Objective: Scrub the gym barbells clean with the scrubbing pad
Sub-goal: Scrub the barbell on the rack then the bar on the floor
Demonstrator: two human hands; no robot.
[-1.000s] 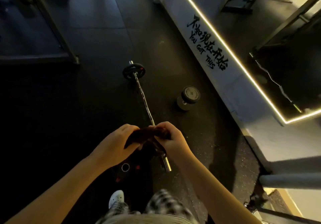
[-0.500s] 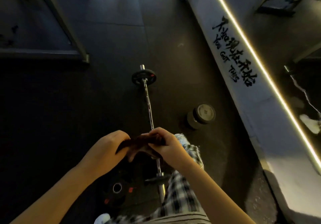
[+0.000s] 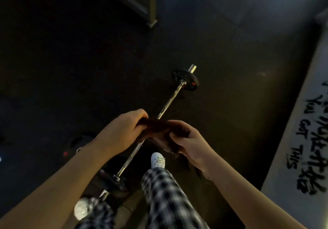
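Dim gym, dark rubber floor [image 3: 71, 68], metal rack leg [image 3: 152, 3] upper centre, pale wall base with black lettering [image 3: 308, 140] right

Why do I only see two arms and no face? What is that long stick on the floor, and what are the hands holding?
The camera sits on the person's head and looks down, so you see what they see: their own arms, checked trousers and a white shoe. There is no robot here, just a person. The long stick is a barbell lying on the dark gym floor. It is a metal bar with a round black plate near each end. The left hand and right hand both grip a dark pad for scrubbing the bar clean. I cannot tell whether it touches the bar. The pale wall on the right says "You got this".
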